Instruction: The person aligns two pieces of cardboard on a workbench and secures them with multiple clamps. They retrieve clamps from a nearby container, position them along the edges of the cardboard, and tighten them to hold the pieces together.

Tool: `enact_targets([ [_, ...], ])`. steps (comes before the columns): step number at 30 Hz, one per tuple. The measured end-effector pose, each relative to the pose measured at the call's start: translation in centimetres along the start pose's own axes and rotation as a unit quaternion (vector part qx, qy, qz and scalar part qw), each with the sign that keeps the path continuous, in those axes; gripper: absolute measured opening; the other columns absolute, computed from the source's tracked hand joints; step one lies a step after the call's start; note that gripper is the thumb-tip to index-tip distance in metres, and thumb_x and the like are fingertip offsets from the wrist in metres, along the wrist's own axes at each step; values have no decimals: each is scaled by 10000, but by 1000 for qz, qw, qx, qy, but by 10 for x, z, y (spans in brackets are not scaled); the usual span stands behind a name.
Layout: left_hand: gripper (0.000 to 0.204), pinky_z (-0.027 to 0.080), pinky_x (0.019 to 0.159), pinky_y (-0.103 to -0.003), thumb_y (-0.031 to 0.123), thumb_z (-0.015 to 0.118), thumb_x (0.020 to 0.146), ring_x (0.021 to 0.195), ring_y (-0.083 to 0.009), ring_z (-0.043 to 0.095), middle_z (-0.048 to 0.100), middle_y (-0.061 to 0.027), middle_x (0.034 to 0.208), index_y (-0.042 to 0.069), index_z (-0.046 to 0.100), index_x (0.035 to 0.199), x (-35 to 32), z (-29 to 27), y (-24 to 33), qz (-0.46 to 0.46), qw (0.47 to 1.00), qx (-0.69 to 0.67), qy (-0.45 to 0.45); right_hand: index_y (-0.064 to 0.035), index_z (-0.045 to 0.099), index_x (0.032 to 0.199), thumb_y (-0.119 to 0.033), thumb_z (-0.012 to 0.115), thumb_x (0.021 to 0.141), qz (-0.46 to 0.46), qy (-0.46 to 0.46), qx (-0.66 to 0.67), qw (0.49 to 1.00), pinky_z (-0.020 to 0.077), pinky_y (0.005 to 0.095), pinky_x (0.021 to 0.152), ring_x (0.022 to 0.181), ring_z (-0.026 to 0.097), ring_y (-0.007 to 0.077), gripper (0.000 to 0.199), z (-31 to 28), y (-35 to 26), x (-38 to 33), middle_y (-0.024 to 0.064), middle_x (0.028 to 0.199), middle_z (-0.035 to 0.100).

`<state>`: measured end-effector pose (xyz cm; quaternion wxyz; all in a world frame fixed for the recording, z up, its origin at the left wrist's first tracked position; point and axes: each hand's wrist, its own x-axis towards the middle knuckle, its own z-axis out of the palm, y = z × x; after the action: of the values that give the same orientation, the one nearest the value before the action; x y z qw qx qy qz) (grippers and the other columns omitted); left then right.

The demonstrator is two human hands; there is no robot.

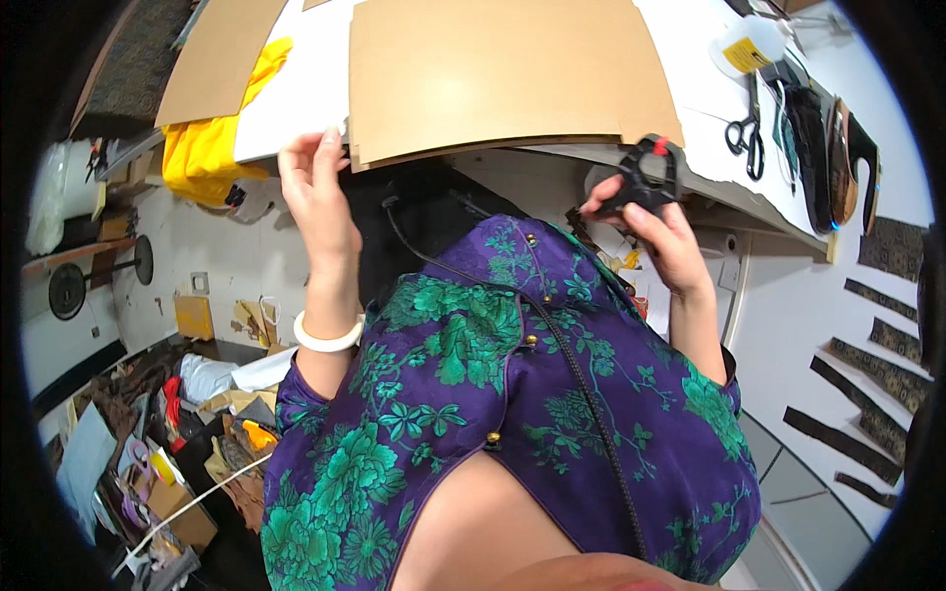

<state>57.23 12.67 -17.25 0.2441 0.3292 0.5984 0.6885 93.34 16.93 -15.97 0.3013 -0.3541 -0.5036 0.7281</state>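
Note:
A stack of tan boards (503, 74) lies on the white worktable, its layered front edge reaching past the table's near edge. In my right hand (658, 236) is a black spring clamp (645, 182) with a red part near its top. Fingers and thumb close around its handles. The clamp overlaps the stack's near right corner; whether its jaws bite the boards I cannot tell. My left hand (320, 187) is at the stack's near left corner with its fingers bent together. A small dark piece shows beside the fingertips, mostly hidden.
Yellow cloth (202, 163) hangs off the table's left edge beneath another tan board (219, 59). To the right are black scissors (749, 138), a white bottle (749, 44) and a brown curved tool (844, 163). Scraps and boxes (182, 512) crowd the floor at lower left.

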Motion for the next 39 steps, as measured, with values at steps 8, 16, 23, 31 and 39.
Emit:
enact_targets([
  [8, 567, 552, 963, -444, 342, 766, 860, 1022, -315, 681, 645, -197, 1141, -28, 559, 1237, 28, -25, -19, -420, 882, -111, -181, -24, 608, 1216, -250, 626, 975, 43, -60, -171, 983, 450, 319, 964, 1078, 596, 151, 331, 23, 24, 20, 51, 1129, 648],
  [16, 422, 613, 787, -325, 221, 812, 824, 869, -227, 704, 703, -125, 1054, -23, 681, 1142, 38, -2, -24, -421, 881, -19, -216, -3, 604, 1085, -268, 620, 928, -21, -80, -269, 960, 466, 355, 866, 924, 605, 238, 309, 57, 35, 47, 112, 991, 611],
  [23, 343, 593, 760, -280, 243, 788, 848, 833, -179, 700, 710, -86, 994, 13, 719, 1092, 15, 21, -29, -414, 879, 6, -238, 19, 602, 1061, -360, 621, 925, 13, -25, -385, 922, 482, 420, 810, 901, 637, 341, 403, 61, 38, 45, 199, 950, 635],
  [31, 299, 589, 735, -267, 231, 787, 848, 824, -169, 702, 718, -87, 973, 5, 720, 1032, -18, 54, -37, -425, 878, -39, -218, 35, 657, 890, -556, 580, 931, 137, 83, -500, 851, 495, 503, 770, 867, 667, 453, 598, 58, 46, 33, 285, 789, 655],
  [39, 277, 592, 682, -258, 208, 782, 855, 760, -165, 700, 724, -95, 943, -11, 707, 1007, -32, 71, -36, -427, 878, -45, -211, 46, 664, 814, -578, 556, 942, 158, 95, -437, 881, 501, 496, 752, 822, 682, 433, 646, 70, 37, 49, 262, 725, 651],
])
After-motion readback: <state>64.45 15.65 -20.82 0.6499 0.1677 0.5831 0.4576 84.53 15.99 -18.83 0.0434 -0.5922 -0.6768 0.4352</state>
